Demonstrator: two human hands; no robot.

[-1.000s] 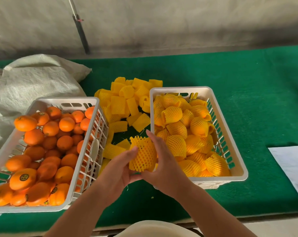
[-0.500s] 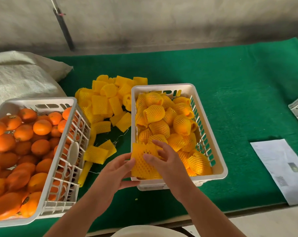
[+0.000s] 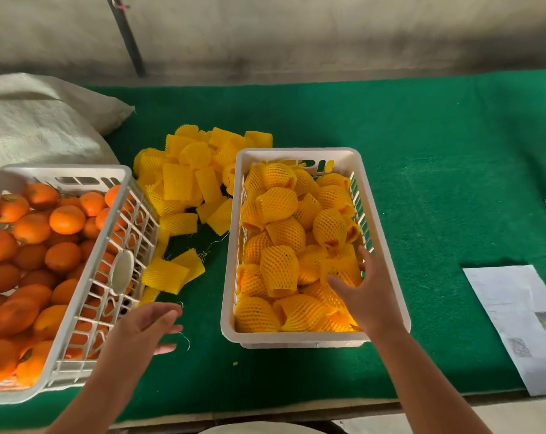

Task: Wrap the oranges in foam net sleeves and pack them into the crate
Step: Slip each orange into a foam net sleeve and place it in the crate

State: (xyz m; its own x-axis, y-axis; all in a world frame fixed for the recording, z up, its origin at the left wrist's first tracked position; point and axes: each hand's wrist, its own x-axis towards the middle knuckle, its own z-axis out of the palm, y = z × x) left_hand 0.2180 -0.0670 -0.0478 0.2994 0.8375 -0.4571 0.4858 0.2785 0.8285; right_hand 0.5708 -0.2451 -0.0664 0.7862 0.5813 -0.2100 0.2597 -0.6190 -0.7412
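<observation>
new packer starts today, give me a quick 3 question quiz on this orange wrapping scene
1. True or false: the left hand holds an orange.
2. Where do the loose foam net sleeves lie? A) between the two crates B) on the paper sheet C) on the sack
3. What is the right hand over?

Key
1. False: it is empty, above the green cloth.
2. A
3. The wrapped oranges in the right crate.
</observation>
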